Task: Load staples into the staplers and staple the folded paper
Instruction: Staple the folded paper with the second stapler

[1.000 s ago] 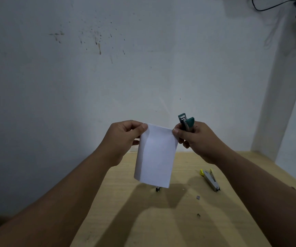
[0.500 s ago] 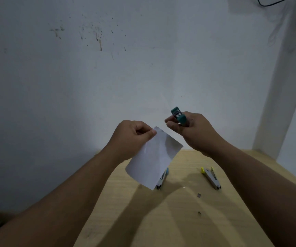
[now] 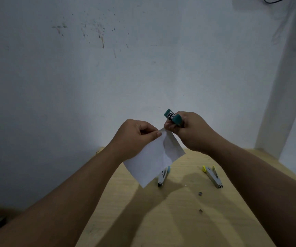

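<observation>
Left hand point(image 3: 136, 136): raised, pinching the folded paper point(image 3: 154, 157) at its top corner.
Right hand point(image 3: 190, 131): gripping the green stapler point(image 3: 173, 117), fingertips on the paper.

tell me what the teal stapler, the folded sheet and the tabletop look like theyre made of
Teal stapler: likely matte plastic shell with a shiny metal insert glinting at its end. Folded sheet: thin white paper, matte, with a visible crease and a corner that bends. Tabletop: pale wood or wood-look laminate, faint straight grain lines; which one is unclear.
</observation>
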